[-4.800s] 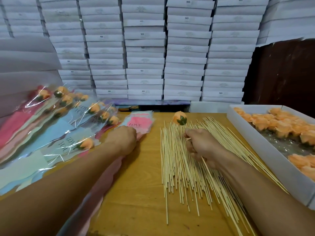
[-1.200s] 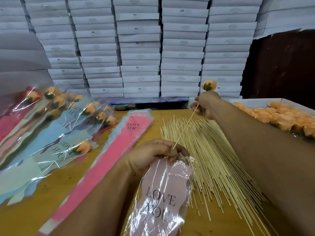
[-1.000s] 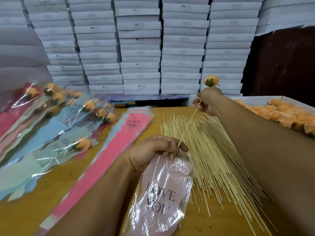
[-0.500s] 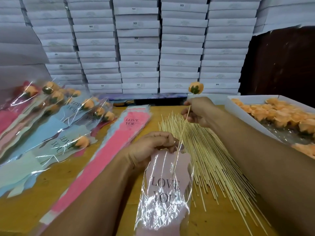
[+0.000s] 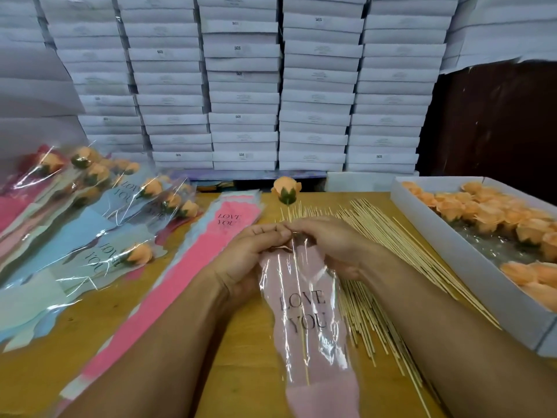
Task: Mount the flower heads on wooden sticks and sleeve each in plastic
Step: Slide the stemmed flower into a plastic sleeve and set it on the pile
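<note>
One flower point(image 5: 286, 190): on its stick point(image 5: 304, 351), head above your fingers, stick inside the pink sleeve point(image 5: 307, 312).
Left hand point(image 5: 250, 257): pinches the sleeve's mouth.
Right hand point(image 5: 328, 245): grips the same mouth; fingertips hidden.
Sleeve's bottom: cut off by the frame.
Loose sticks point(image 5: 376, 236): just right, partly under your arm.

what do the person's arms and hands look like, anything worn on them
Both forearms are bare all the way to the bottom edge of the head view: no sleeves or cuffs show. The left hand and right hand wear no gloves, and no watch, bracelet or ring can be seen on either wrist or on the fingers that show. The fingernails look short and unpainted.
</note>
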